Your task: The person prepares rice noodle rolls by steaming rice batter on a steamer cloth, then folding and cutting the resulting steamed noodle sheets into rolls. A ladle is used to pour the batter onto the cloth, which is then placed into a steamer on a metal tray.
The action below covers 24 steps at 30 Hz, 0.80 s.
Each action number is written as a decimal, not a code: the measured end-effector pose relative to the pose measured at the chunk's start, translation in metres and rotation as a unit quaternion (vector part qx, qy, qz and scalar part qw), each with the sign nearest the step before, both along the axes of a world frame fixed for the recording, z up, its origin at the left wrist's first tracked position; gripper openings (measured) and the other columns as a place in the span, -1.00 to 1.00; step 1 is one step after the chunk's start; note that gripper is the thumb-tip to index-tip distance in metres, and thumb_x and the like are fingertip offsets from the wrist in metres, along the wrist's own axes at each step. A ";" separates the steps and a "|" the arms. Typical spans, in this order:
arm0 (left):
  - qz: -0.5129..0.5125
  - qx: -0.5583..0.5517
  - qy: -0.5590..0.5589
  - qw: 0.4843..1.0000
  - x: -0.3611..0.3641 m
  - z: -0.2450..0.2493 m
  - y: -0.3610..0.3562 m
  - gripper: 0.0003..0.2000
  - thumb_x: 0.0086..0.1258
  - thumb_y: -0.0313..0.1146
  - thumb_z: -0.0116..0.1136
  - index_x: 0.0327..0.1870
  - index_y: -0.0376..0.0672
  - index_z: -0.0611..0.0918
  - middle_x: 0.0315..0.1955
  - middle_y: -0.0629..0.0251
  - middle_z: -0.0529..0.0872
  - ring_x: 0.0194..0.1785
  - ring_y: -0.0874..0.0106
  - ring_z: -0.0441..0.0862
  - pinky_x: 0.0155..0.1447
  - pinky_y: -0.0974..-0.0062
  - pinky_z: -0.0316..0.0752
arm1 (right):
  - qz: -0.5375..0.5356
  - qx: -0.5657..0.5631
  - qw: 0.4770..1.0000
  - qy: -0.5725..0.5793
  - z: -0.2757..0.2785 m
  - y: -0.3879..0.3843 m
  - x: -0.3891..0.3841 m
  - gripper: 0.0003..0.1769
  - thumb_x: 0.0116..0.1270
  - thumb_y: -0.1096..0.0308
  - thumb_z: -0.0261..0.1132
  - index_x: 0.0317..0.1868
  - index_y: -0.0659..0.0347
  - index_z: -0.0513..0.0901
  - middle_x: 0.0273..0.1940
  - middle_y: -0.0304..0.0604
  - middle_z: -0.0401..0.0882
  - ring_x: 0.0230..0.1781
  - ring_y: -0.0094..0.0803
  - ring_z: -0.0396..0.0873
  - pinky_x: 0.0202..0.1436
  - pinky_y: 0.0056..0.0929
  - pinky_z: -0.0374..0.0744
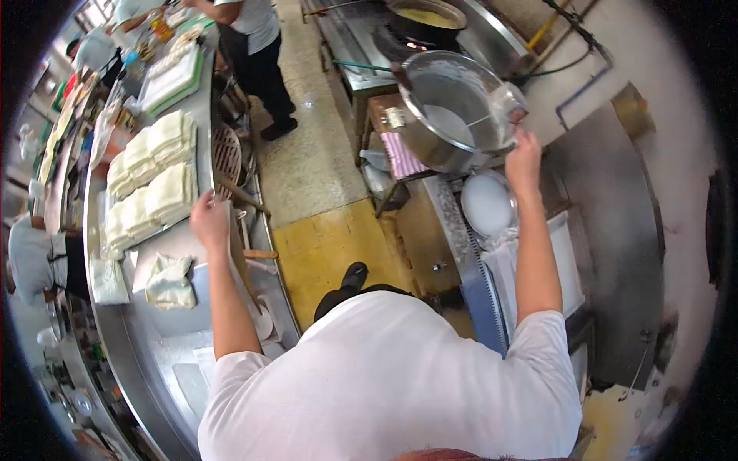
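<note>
My right hand [524, 163] is closed around the end of a small jug [508, 107], smeared with white liquid and tilted over the right rim of a large steel pot [430, 142]. A thin white stream runs from the jug into the white liquid [450, 123] in the pot. My left hand [210, 223] is at the edge of the steel table [146, 338], its fingers curled; what they hold, if anything, is hidden. Beside it on a tray lie stacks of pale, folded dough sheets [157, 200]. A crumpled pale cloth [171, 282] lies nearer to me.
A round container of white liquid [488, 203] stands below the pot. Behind it, a dark wok [427, 19] sits on the stove. A person [257, 61] stands by the table's far end, where a green-edged tray [173, 86] lies. Wooden handles [260, 253] stick out beneath the table.
</note>
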<state>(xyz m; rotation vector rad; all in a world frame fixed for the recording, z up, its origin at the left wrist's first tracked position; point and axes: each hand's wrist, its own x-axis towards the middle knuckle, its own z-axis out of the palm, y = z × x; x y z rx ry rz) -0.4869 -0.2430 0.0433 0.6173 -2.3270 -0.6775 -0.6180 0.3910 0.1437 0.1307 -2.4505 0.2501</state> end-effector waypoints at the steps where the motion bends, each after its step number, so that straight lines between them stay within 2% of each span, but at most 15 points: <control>1: 0.060 -0.028 -0.035 0.997 0.014 0.000 -0.037 -0.77 0.38 -0.31 0.23 -0.03 -0.10 0.78 -0.28 0.13 0.81 -0.20 0.15 0.75 -0.05 0.29 0.60 | 0.011 0.000 1.000 -0.002 0.007 -0.005 -0.003 -0.49 0.19 0.65 0.03 0.16 0.35 0.62 -0.12 0.15 0.58 -0.04 0.19 0.53 0.08 0.01 0.50; 3: 0.168 -0.028 -0.114 0.979 0.051 0.026 -0.075 -0.72 0.41 -0.20 0.20 0.01 -0.09 0.76 -0.29 0.17 0.82 -0.14 0.17 0.76 -0.01 0.23 0.60 | -0.039 -0.043 0.998 -0.001 0.018 -0.011 -0.003 -0.53 0.23 0.62 0.09 0.17 0.40 0.61 -0.11 0.17 0.61 -0.04 0.12 0.58 0.09 -0.04 0.54; 7: 0.272 -0.078 -0.203 0.937 0.118 0.029 -0.145 -0.63 0.42 -0.06 0.17 0.08 -0.10 0.70 -0.23 0.10 0.82 -0.08 0.10 0.76 0.03 0.12 0.59 | -0.092 -0.339 0.935 0.056 -0.020 0.027 -0.006 -0.66 0.44 0.52 0.19 0.17 0.42 0.62 -0.09 -0.11 0.70 -0.05 -0.30 0.61 0.08 -0.34 0.56; 8: 0.295 -0.063 -0.237 0.924 0.129 0.029 -0.152 -0.58 0.43 0.00 0.15 0.11 -0.11 0.66 -0.19 0.04 0.81 -0.05 0.04 0.74 0.05 0.08 0.58 | -0.082 -0.468 0.875 0.097 -0.028 0.024 0.000 -0.73 0.45 0.57 0.18 0.11 0.43 0.64 -0.12 -0.18 0.69 -0.14 -0.38 0.60 0.00 -0.40 0.56; 9: 0.316 -0.045 -0.269 0.909 0.139 0.029 -0.156 -0.52 0.43 0.07 0.13 0.15 -0.13 0.62 -0.15 -0.02 0.79 -0.02 -0.02 0.73 0.07 0.03 0.57 | -0.066 -0.625 0.770 0.110 -0.043 0.039 0.005 -0.81 0.42 0.59 0.22 0.00 0.38 0.66 -0.21 -0.19 0.67 -0.25 -0.43 0.56 -0.09 -0.44 0.52; 10: 0.326 -0.009 -0.305 0.895 0.147 0.028 -0.160 -0.37 0.40 0.18 0.13 0.17 -0.26 0.57 -0.07 -0.17 0.75 0.03 -0.12 0.70 0.10 0.02 0.56 | -0.095 -0.656 0.741 0.107 -0.055 0.043 0.014 -0.86 0.41 0.60 0.22 -0.09 0.32 0.66 -0.27 -0.22 0.65 -0.35 -0.49 0.51 -0.24 -0.48 0.47; 11: 0.336 -0.008 -0.307 0.891 0.153 0.025 -0.161 -0.37 0.40 0.18 0.13 0.17 -0.26 0.57 -0.07 -0.17 0.75 0.03 -0.12 0.70 0.10 0.02 0.56 | -0.147 -0.628 0.762 0.055 -0.079 0.055 0.023 -0.76 0.48 0.54 0.13 0.08 0.40 0.61 -0.09 -0.11 0.67 -0.17 -0.41 0.60 -0.08 -0.41 0.57; 12: 0.344 0.012 -0.319 0.883 0.154 0.021 -0.160 -0.32 0.38 0.22 0.13 0.15 -0.33 0.57 -0.05 -0.20 0.74 0.06 -0.14 0.69 0.13 0.02 0.55 | -0.198 -0.720 0.663 0.055 -0.094 0.058 0.027 -0.83 0.44 0.60 0.11 -0.06 0.31 0.61 -0.19 -0.18 0.63 -0.29 -0.47 0.53 -0.24 -0.45 0.54; 15: 0.341 0.044 -0.339 0.876 0.151 0.014 -0.151 -0.19 0.30 0.33 0.17 0.07 -0.46 0.58 0.01 -0.27 0.70 0.14 -0.15 0.65 0.20 0.02 0.52 | -0.113 -0.722 0.678 -0.078 -0.251 0.144 0.040 -0.81 0.27 0.69 0.17 -0.19 0.23 0.56 -0.29 -0.21 0.55 -0.35 -0.46 0.50 -0.32 -0.49 0.49; 16: 0.328 0.078 -0.333 0.881 0.150 0.008 -0.156 -0.19 0.29 0.34 0.18 0.05 -0.46 0.58 0.02 -0.28 0.69 0.14 -0.14 0.65 0.21 0.02 0.52 | -0.115 -0.714 0.678 -0.132 -0.266 0.143 0.053 -0.78 0.20 0.72 0.18 -0.20 0.24 0.55 -0.30 -0.20 0.54 -0.37 -0.45 0.49 -0.35 -0.49 0.47; 18: 0.334 0.064 -0.284 0.897 0.149 -0.014 -0.162 -0.16 0.22 0.36 0.23 -0.01 -0.48 0.61 0.00 -0.30 0.69 0.12 -0.11 0.67 0.23 0.02 0.49 | -0.088 -0.802 0.577 -0.125 -0.268 0.113 0.077 -0.73 0.15 0.76 0.19 -0.16 0.29 0.54 -0.26 -0.18 0.55 -0.36 -0.39 0.51 -0.34 -0.46 0.49; 20: 0.315 0.045 -0.235 0.919 0.155 -0.036 -0.172 -0.28 0.24 0.25 0.28 -0.11 -0.47 0.65 -0.11 -0.27 0.73 0.00 -0.09 0.70 0.13 0.02 0.52 | -0.103 -0.821 0.537 -0.165 -0.287 0.108 0.081 -0.74 0.16 0.77 0.15 -0.14 0.36 0.51 -0.22 -0.09 0.56 -0.34 -0.32 0.52 -0.34 -0.42 0.49; 22: 0.272 0.105 -0.180 0.940 0.163 -0.061 -0.194 -0.43 0.24 0.05 0.31 -0.19 -0.48 0.66 -0.25 -0.20 0.76 -0.20 0.00 0.73 -0.03 0.05 0.55 | -0.146 -0.857 0.471 -0.150 -0.277 0.086 0.080 -0.76 0.17 0.78 0.11 -0.14 0.46 0.47 -0.17 0.07 0.54 -0.31 -0.22 0.55 -0.28 -0.36 0.54; 23: 0.285 0.157 -0.161 0.932 0.162 -0.066 -0.199 -0.49 0.22 -0.03 0.30 -0.24 -0.48 0.65 -0.32 -0.14 0.75 -0.28 0.08 0.71 -0.11 0.08 0.54 | -0.082 -0.860 0.461 -0.205 -0.301 0.104 0.080 -0.74 0.16 0.79 0.10 -0.11 0.48 0.46 -0.11 0.09 0.54 -0.23 -0.16 0.59 -0.21 -0.31 0.62; 24: 0.300 0.208 -0.144 0.920 0.160 -0.070 -0.200 -0.55 0.20 -0.10 0.28 -0.29 -0.48 0.65 -0.39 -0.09 0.75 -0.36 0.15 0.69 -0.19 0.10 0.54 | -0.094 -0.880 0.433 -0.169 -0.308 0.100 0.079 -0.75 0.17 0.79 0.12 -0.13 0.46 0.46 -0.09 0.09 0.53 -0.19 -0.12 0.60 -0.15 -0.25 0.65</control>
